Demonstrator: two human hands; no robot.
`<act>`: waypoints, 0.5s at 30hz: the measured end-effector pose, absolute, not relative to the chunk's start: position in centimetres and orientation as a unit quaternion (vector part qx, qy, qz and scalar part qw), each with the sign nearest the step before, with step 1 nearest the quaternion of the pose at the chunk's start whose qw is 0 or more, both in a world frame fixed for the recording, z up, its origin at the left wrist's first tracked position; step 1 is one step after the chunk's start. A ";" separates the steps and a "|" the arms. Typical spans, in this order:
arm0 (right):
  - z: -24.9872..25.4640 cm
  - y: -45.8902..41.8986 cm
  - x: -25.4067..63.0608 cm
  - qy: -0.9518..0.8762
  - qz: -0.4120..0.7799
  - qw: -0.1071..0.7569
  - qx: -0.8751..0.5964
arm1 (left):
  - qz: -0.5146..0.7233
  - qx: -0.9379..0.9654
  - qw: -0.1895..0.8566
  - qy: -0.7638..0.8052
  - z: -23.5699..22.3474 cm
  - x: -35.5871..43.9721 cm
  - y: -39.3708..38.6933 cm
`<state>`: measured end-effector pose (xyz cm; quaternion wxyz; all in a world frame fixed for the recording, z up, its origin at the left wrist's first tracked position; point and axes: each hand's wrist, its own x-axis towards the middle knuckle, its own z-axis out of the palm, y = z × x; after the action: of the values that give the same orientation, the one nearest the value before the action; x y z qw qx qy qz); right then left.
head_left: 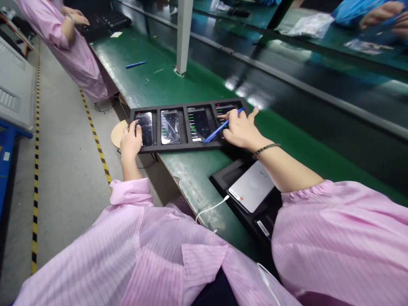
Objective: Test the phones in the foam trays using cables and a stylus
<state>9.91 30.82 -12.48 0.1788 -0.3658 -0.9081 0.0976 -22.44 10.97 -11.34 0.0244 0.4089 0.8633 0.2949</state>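
A black foam tray [186, 106] with several phones in its slots extends past the green bench's left edge. My left hand [131, 140] grips the tray's left end, fingertips over the leftmost phone [147, 129]. In the slots beside it lie a phone with a shiny screen [171, 126] and another showing rows of text [199, 123]. My right hand [240, 129] holds a blue pen [216, 131] slantwise above the tray's right end, partly hiding the last phone [223, 111]. The pen's lower end is over the neighbouring phone's corner.
A silver phone [251, 187] with a white cable [212, 208] rests on another black tray [219, 176] near my right forearm. Another blue pen [135, 65] lies on the green bench [153, 85] beyond, near a metal post [184, 38]. A co-worker in a pink sleeve [57, 29] stands at far left.
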 end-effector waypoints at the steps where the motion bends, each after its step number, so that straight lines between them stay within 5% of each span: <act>1: -12.4 30.6 9.1 -0.915 0.096 0.176 -0.350 | 0.291 0.408 0.027 0.865 -11.3 -22.4 10.9; 15: -11.7 27.2 -1.0 -0.950 0.141 0.159 -0.227 | 0.287 0.393 0.046 0.873 -11.4 -22.2 11.1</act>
<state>-1.01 27.20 -11.71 0.1589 -0.2269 -0.9505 0.1410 -22.22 11.06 -11.39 0.0459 0.3928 0.8727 0.2865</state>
